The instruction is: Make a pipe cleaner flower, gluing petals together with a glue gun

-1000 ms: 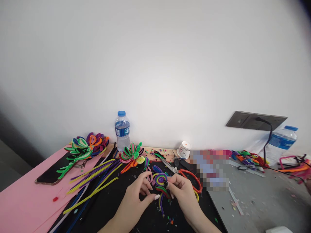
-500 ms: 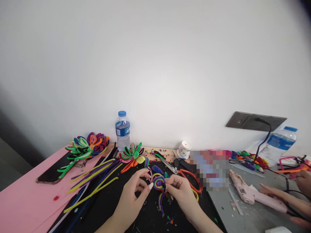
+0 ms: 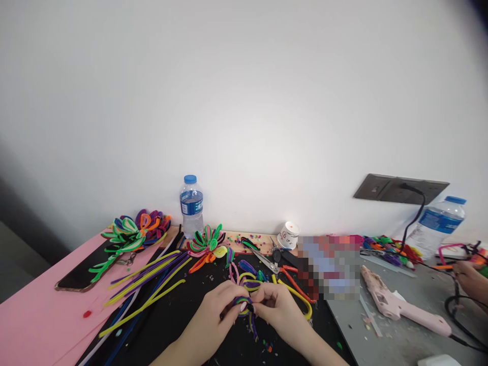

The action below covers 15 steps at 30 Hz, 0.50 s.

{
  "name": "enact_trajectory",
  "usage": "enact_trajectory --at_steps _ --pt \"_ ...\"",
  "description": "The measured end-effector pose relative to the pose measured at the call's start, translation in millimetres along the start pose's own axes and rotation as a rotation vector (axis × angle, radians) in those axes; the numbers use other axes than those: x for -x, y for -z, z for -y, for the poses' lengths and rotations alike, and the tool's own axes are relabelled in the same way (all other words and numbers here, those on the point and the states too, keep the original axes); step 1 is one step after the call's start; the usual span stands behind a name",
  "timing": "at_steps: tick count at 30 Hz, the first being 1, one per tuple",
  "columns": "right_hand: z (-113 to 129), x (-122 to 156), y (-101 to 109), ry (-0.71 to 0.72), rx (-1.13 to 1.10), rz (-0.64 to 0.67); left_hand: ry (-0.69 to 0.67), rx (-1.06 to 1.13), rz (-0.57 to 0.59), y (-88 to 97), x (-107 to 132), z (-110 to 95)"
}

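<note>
My left hand [image 3: 213,312] and my right hand [image 3: 280,307] are close together over the black work surface [image 3: 213,348]. Both pinch a small coil of purple, green and yellow pipe cleaners [image 3: 241,300], whose middle is partly covered by my fingers. A striped strand of pipe cleaner [image 3: 253,325] hangs below it. Just beyond my fingers lie looped pipe cleaners in pink [image 3: 233,273] and dark blue [image 3: 247,266]. Red-handled scissors [image 3: 271,265] rest past my right hand.
A pipe-cleaner flower [image 3: 208,245], loose pipe cleaners [image 3: 148,274], a phone [image 3: 78,272] and a water bottle [image 3: 191,208] stand or lie leftward. Behind is a paper cup [image 3: 288,235]. To the right are a pink glue gun [image 3: 407,312], its cord, and another person's hand [image 3: 470,279].
The coil has turned from facing me to edge-on and come slightly lower and left, with both hands still on it. The other person's hand has left the glue gun.
</note>
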State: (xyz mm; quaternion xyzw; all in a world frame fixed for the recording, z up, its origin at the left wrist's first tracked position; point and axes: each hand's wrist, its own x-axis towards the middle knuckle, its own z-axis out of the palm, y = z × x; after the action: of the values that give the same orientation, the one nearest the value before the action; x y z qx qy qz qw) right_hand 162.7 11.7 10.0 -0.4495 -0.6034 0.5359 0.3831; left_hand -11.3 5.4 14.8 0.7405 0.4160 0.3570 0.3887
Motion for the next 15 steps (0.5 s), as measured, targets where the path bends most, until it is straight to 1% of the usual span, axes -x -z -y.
enact_trajectory --at_steps 3,6,11,15 --pt "0 -1 0 -0.001 0.007 -0.016 0.051 0.094 -0.004 -1.9 -1 3" --pt "-1 -1 1 -0.005 -0.032 -0.010 0.122 0.269 -0.017 -4.6 -2 6" --pt "-1 -1 4 0.015 -0.052 -0.052 0.230 0.575 0.002 -8.8 -4 13" --pt "1 0 5 0.070 -0.026 -0.059 0.289 0.702 0.038 -11.3 -4 16"
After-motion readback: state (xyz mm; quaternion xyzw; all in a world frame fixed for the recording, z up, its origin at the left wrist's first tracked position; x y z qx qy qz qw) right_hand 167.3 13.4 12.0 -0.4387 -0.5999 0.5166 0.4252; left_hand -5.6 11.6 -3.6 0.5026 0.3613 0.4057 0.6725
